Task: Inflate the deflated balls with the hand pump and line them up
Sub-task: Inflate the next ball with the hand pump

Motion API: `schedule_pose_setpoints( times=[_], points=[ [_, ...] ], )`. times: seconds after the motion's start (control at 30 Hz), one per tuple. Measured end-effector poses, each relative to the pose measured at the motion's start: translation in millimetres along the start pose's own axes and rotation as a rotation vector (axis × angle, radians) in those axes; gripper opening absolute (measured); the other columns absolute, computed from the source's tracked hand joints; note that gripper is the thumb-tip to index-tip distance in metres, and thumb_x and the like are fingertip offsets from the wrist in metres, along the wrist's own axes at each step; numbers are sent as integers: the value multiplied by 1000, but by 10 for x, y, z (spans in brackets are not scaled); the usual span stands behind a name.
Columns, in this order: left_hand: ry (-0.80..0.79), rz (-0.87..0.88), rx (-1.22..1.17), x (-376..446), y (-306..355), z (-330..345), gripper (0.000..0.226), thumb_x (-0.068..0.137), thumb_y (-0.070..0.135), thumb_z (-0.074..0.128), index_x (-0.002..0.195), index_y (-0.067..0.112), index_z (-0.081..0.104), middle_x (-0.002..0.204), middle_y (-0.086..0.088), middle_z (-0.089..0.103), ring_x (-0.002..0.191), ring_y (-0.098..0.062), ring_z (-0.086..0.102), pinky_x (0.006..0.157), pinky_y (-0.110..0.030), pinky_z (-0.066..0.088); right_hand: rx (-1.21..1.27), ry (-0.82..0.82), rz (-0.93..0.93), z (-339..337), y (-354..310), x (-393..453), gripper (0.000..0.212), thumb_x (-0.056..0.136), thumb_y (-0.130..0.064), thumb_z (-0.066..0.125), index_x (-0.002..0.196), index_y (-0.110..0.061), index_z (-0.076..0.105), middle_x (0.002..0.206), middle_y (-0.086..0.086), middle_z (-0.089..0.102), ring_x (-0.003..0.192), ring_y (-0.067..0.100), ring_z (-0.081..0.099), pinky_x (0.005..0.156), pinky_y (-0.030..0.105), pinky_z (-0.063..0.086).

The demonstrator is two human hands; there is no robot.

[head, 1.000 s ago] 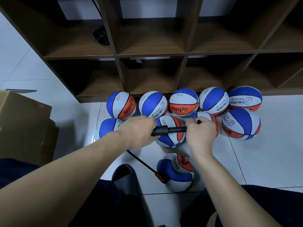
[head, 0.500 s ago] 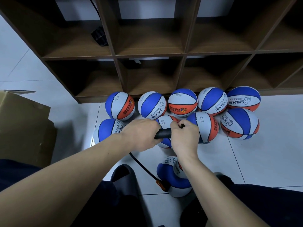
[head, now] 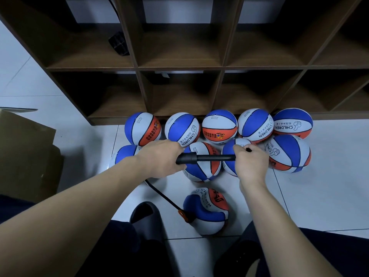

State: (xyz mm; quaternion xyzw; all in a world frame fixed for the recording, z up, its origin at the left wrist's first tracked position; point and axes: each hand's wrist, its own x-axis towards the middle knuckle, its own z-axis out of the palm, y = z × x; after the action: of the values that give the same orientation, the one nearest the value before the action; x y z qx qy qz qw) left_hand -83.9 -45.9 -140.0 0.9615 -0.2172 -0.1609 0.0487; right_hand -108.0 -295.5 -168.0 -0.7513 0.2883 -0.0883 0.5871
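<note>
A person is sitting on the white tiled floor (head: 319, 196) in front of the wooden shelf unit (head: 179, 66), holding a black hand pump (head: 207, 157) level above the balls. The left hand (head: 159, 159) is wrapping its curled fingers around the pump's thicker barrel end; the right hand (head: 250, 163) is gripping the handle end, fingers closed around it, with the thin rod showing extended between the two hands. A black hose (head: 159, 193) is running from beneath the left hand down to an orange connector (head: 182, 214), which is sitting against the side of the ball being inflated (head: 207, 211). This ball (blue, white and orange, its surface still visibly dented and not fully round) is lying on the floor nearest the person, well in front of the shelf unit and apart from the others.

Five balls are standing in a row (head: 219, 124) against the foot of the shelf unit, touching or nearly touching one another. A second row of four (head: 287, 154) is lying just in front of that row, partly hidden by the hands and pump. A dark slipper (head: 145, 214) is resting on the floor just left of the dented ball. A cardboard box (head: 26, 152) is standing well to the left of the shelf unit's lower corner. A small black object (head: 118, 44) is sitting in an upper-left compartment of the shelf unit.
</note>
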Motion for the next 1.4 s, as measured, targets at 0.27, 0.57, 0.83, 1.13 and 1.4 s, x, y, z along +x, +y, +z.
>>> schedule_pose_setpoints(
  times=[0.27,0.57,0.83,1.13,1.4],
  points=[
    [12,11,14,-22,115,81,30,102,51,61,83,27,61,71,5,59,64,-13,55,56,-31,39,-82,-1,-65,264,43,-233,44,88,-11,64,58,-17,33,54,0,28,55,22,27,53,35,26],
    [-20,42,-7,-37,286,64,30,101,51,61,88,24,63,75,3,61,68,-17,60,57,-33,42,-92,-78,-91,441,71,-468,41,91,-14,66,60,-13,39,47,-9,33,48,15,32,47,31,34],
    [-29,50,-39,-31,279,61,29,99,49,63,85,25,61,73,4,59,66,-16,57,56,-32,38,-136,-115,-107,470,94,-423,41,94,-26,69,61,-12,48,53,-2,43,53,21,43,56,47,53],
    [-15,12,-118,15,32,29,32,93,52,68,78,26,59,72,3,63,68,-17,61,64,-41,58,-177,-27,-64,-66,-81,213,49,90,-22,72,57,-14,37,48,-7,30,55,20,28,58,35,27],
    [22,19,12,-10,97,96,31,101,53,63,85,27,60,73,6,60,65,-11,55,56,-31,40,-120,-4,-37,190,43,-88,45,86,-15,65,56,-19,32,53,-2,28,55,23,25,54,37,26]
  ],
)
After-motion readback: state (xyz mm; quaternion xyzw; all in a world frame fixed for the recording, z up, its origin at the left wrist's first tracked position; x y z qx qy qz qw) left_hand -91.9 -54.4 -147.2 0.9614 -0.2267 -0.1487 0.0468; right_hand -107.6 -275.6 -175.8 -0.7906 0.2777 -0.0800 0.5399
